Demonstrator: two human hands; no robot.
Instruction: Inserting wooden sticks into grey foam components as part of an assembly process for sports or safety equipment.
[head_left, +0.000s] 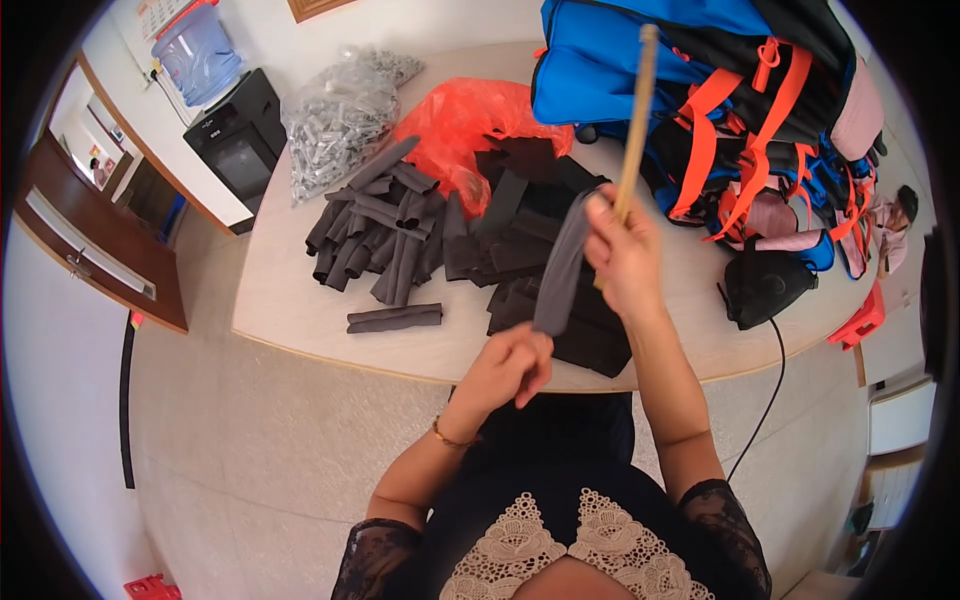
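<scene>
A dark grey fabric tube (pixel 563 268) stretches at a slant between my two hands above the near side of the table. My left hand (pixel 508 368) is closed on its lower end, just over the table's front edge. With my right hand (pixel 627 255) I grip a thin light wooden stick (pixel 641 110) that points up and away, and the tube's upper end is at the same fingers. Flat black fabric pieces (pixel 575 345) lie stacked beneath the tube. Left of them are a heap of rolled dark grey fabric tubes (pixel 385 225) and one separate tube (pixel 394 318).
Clear plastic bags of small grey cylinders (pixel 345 125) and a red plastic bag (pixel 470 120) lie at the back. Blue bags (pixel 610 70) with orange straps fill the right, beside a black object (pixel 765 288) with a cable. A water dispenser (pixel 238 140) stands beyond the table's left end.
</scene>
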